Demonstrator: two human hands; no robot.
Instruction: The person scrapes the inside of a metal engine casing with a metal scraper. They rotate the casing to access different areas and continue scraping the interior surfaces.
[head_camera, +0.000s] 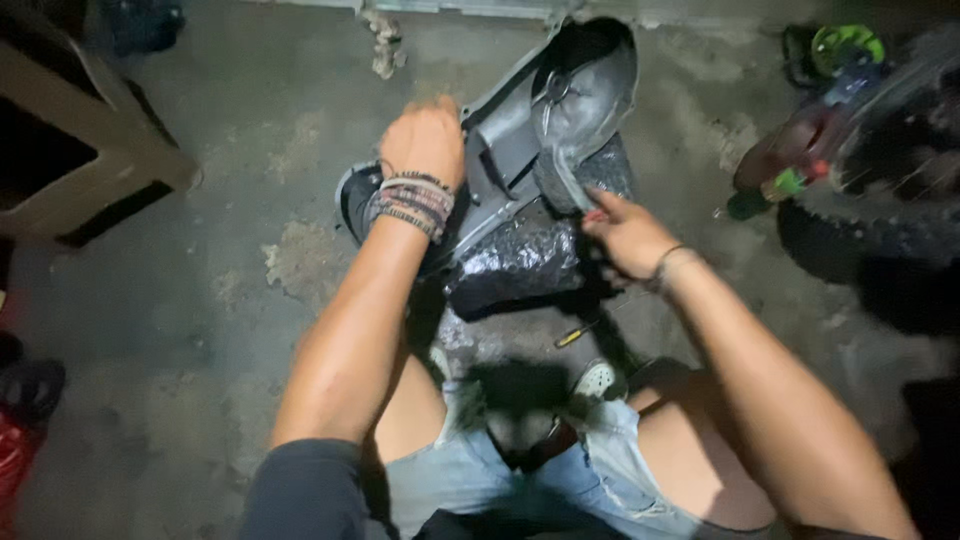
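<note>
A large grey metal engine cover (560, 110) stands tilted on the concrete floor, propped against a crumpled black plastic bundle (520, 265). My left hand (425, 140), with several bead bracelets on the wrist, grips the cover's left edge. My right hand (625, 232) is at the cover's lower right edge, fingers closed around a small tool with a red tip; the tool itself is mostly hidden. A yellow-handled screwdriver (578, 335) lies on the floor below the bundle, between my knees.
A knobby black tyre (860, 225) and a motorcycle part with green fittings (845, 50) fill the right side. A beige box frame (80, 150) stands at the upper left. A dark shoe (30, 385) and something red (12, 455) lie at the left edge.
</note>
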